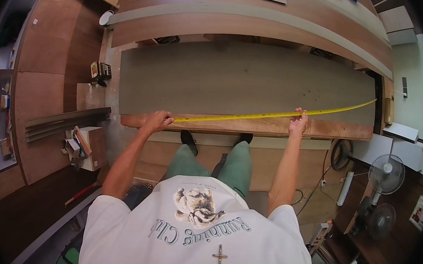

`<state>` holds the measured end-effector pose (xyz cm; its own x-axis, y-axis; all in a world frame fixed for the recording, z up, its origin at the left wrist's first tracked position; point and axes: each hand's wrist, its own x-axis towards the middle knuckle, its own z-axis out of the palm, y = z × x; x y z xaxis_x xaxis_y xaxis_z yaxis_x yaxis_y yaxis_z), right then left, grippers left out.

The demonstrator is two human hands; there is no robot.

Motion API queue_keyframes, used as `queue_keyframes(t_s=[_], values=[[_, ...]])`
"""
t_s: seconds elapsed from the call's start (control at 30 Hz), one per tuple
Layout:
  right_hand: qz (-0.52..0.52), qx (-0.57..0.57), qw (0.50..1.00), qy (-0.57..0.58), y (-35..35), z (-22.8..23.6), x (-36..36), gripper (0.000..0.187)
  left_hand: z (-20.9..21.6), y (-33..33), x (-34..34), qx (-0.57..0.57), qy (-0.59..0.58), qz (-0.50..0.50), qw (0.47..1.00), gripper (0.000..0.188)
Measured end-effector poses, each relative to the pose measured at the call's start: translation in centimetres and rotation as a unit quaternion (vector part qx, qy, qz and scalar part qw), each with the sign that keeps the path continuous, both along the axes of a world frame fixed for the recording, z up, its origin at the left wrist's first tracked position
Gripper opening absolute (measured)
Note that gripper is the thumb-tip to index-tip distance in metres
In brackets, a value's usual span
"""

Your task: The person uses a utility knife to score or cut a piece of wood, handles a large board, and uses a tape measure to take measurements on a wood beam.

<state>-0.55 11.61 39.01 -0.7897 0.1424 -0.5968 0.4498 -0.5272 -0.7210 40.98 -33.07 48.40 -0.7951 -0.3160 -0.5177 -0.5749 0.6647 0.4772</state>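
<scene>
A yellow tape measure (pixel 243 117) stretches across a long grey-brown board (pixel 217 76) in front of me. My left hand (pixel 159 120) is closed around its near-left end, above the board's wooden front edge (pixel 253 126). Farther right, my right hand (pixel 298 122) supports the blade from below, with the thumb and fingers pinching its edge. Beyond that hand the blade runs on, bending up and away toward the board's right end. The tape's case cannot be made out; my left hand may cover it.
More long panels (pixel 252 29) lie beyond the board. At left are a small black-and-yellow box (pixel 100 72), grey strips (pixel 67 123) and a wooden box (pixel 93 146) with pieces on it. A fan (pixel 386 174), a coiled hose (pixel 342 153) and white boxes (pixel 402 131) stand at right.
</scene>
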Motion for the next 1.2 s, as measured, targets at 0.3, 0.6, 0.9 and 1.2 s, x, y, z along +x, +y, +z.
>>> queue_keyframes(t_s=[0.3,0.6,0.9,1.2], values=[[0.084,-0.058,0.994,-0.024,-10.9,-0.7,11.4,0.02,-0.8,-5.8,3.0,0.0,0.028,0.006,1.0,0.027],[0.092,0.007,0.995,-0.026,-16.2,-1.4,18.2,0.03,-1.3,-6.5,10.3,-0.007,0.024,0.064,0.998,0.026],[0.119,-0.04,0.988,0.086,-20.4,-1.9,24.6,0.015,-3.5,-9.7,14.9,-0.031,0.157,0.022,0.987,0.023],[-0.01,-0.016,0.998,0.055,-36.2,1.2,40.6,0.027,-6.7,-18.7,24.9,-0.011,0.037,0.0,0.999,0.03]])
